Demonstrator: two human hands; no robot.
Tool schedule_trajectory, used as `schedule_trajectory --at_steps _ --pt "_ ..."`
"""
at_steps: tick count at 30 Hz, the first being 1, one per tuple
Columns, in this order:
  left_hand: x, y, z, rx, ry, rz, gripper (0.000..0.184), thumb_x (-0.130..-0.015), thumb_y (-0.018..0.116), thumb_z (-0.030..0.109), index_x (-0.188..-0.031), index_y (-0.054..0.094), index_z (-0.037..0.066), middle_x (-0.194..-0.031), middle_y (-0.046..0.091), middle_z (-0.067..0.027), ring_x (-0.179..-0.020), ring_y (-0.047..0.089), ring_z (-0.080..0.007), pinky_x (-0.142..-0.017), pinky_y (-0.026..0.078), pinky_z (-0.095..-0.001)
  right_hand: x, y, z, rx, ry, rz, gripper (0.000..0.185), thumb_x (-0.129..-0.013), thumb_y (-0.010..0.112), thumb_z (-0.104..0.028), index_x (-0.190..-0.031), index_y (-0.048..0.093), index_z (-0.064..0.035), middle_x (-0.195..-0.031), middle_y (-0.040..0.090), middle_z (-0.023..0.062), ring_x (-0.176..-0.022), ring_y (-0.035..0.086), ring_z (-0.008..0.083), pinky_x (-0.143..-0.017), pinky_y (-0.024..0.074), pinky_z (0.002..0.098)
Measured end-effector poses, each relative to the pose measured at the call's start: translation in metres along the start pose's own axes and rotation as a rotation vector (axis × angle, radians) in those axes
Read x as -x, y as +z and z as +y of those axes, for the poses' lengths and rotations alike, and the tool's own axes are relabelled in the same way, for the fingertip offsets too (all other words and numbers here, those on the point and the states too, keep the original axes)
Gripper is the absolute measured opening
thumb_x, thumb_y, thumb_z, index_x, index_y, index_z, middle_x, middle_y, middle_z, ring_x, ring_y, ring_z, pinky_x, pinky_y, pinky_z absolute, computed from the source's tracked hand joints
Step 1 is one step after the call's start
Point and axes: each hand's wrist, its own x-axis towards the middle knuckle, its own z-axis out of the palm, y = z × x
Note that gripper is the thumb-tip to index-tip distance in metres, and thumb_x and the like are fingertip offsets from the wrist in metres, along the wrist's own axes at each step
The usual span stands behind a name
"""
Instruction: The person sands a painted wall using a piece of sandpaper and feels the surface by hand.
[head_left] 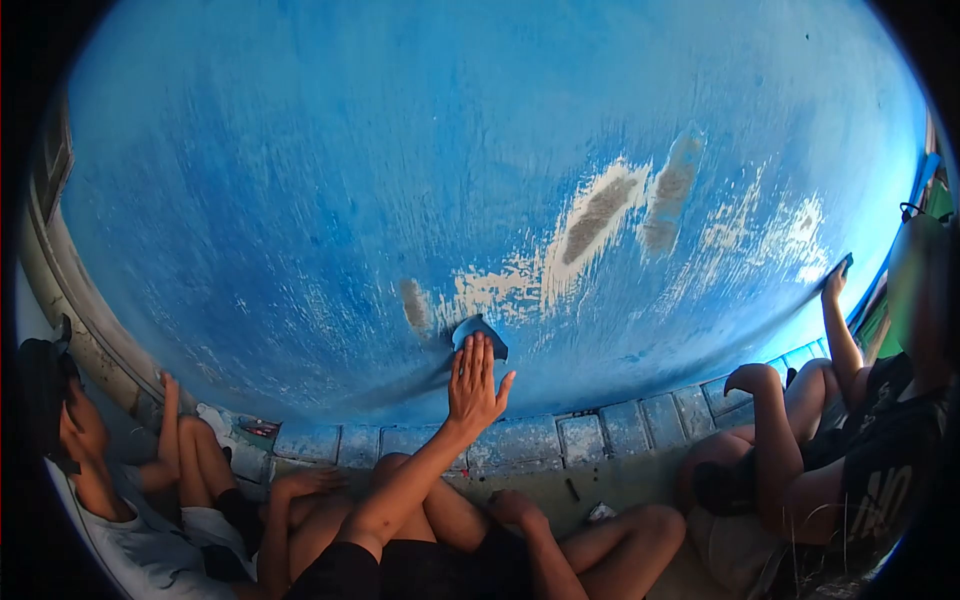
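My left hand (478,385) holds a dark, curled sheet of what looks like sandpaper (491,336) against the blue wall (330,130). Its fingers point up, flat over the sheet's lower part, with the thumb out to the right. Just above and beside the sheet, the paint is worn to white streaks (500,287) and a small grey patch (412,303). My right hand (515,506) rests low by my legs, in shadow; its fingers are hard to make out, and no object shows in it.
At the left sits a person in a light shirt (135,550). Another person, in a black shirt (890,480) at the right, holds a dark piece (845,266) to the wall. A ledge of grey blocks (515,445) runs along the wall's base. Larger grey patches (600,220) lie up right.
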Motion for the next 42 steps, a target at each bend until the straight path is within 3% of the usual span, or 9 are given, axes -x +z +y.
schedule_trajectory --at_steps 7,11,13,16,19,25,33,39,42 --pt "-0.112 -0.077 0.019 -0.03 -0.025 0.244 0.073 -0.1 0.043 0.046 -0.147 0.03 -0.008 -0.156 0.026 -0.0226 -0.146 0.022 -0.035 -0.118 0.02 -0.0465 -0.01 0.004 0.004 0.03 -0.021 0.0 0.044 -0.088 0.054 -0.042 -0.115 0.069 -0.0098 -0.118 0.065 0.0213 -0.113 0.06 0.0385 -0.1 0.0456 0.045" --pt "-0.068 -0.033 0.007 -0.019 0.002 0.169 0.077 -0.1 0.042 0.046 -0.148 0.022 -0.011 -0.156 0.019 -0.0287 -0.147 0.015 -0.0403 -0.118 0.017 -0.051 0.002 -0.006 -0.004 0.0 -0.012 -0.029 0.045 -0.088 0.054 -0.042 -0.116 0.069 -0.01 -0.119 0.064 0.0212 -0.113 0.06 0.0393 -0.1 0.0458 0.0447" --pt "-0.022 -0.001 0.0 -0.014 0.073 0.018 0.076 -0.1 0.043 0.045 -0.148 0.023 -0.01 -0.156 0.019 -0.0272 -0.147 0.016 -0.0388 -0.118 0.016 -0.0506 -0.004 -0.002 0.003 0.009 -0.022 0.006 0.045 -0.088 0.054 -0.042 -0.116 0.069 -0.0098 -0.119 0.064 0.0207 -0.113 0.06 0.0394 -0.1 0.0459 0.0445" --pt "-0.007 0.006 -0.002 -0.036 0.036 -0.001 0.073 -0.1 0.044 0.046 -0.148 0.03 -0.006 -0.157 0.026 -0.0211 -0.147 0.023 -0.0324 -0.118 0.02 -0.0453 0.0 0.004 0.0 0.009 0.009 0.036 0.046 -0.088 0.055 -0.043 -0.116 0.069 -0.0095 -0.119 0.065 0.0199 -0.113 0.06 0.039 -0.1 0.0461 0.044" --pt "-0.05 -0.032 0.01 -0.006 0.059 0.037 0.076 -0.099 0.044 0.045 -0.148 0.024 -0.01 -0.157 0.02 -0.0259 -0.147 0.017 -0.0381 -0.118 0.016 -0.0503 -0.002 0.008 0.004 0.022 0.039 0.025 0.046 -0.087 0.055 -0.043 -0.115 0.069 -0.0091 -0.118 0.065 0.0195 -0.113 0.061 0.0384 -0.1 0.0461 0.0437" --pt "-0.122 -0.085 0.022 -0.018 0.038 0.233 0.076 -0.099 0.045 0.044 -0.148 0.024 -0.01 -0.156 0.021 -0.0263 -0.147 0.017 -0.0386 -0.118 0.017 -0.0503 -0.005 0.004 0.002 0.001 0.016 0.033 0.045 -0.087 0.056 -0.043 -0.113 0.07 -0.0086 -0.118 0.066 0.0197 -0.112 0.061 0.0388 -0.1 0.0463 0.0436" --pt "-0.029 -0.022 -0.002 0.028 0.011 -0.025 0.079 -0.098 0.047 0.043 -0.148 0.018 -0.012 -0.157 0.016 -0.028 -0.147 0.013 -0.0409 -0.118 0.013 -0.0523 0.013 -0.009 -0.01 -0.017 0.109 0.078 0.048 -0.084 0.06 -0.043 -0.115 0.069 -0.008 -0.119 0.065 0.0209 -0.113 0.061 0.0378 -0.1 0.0466 0.0439" --pt "-0.133 -0.094 0.017 0.066 -0.052 0.333 0.08 -0.098 0.046 0.042 -0.149 0.015 -0.012 -0.157 0.012 -0.0306 -0.147 0.01 -0.0437 -0.118 0.011 -0.0534 0.001 0.0 0.0 -0.016 0.144 0.072 0.049 -0.081 0.062 -0.043 -0.117 0.068 -0.0092 -0.122 0.064 0.0206 -0.114 0.061 0.0358 -0.099 0.0475 0.0429" --pt "-0.134 -0.091 0.015 0.054 -0.055 0.342 0.08 -0.099 0.045 0.042 -0.148 0.016 -0.013 -0.156 0.012 -0.0316 -0.147 0.011 -0.0442 -0.118 0.012 -0.0535 -0.003 0.002 0.001 -0.039 0.152 0.068 0.05 -0.08 0.063 -0.043 -0.118 0.068 -0.0099 -0.121 0.064 0.0212 -0.114 0.061 0.0359 -0.098 0.0478 0.0431"
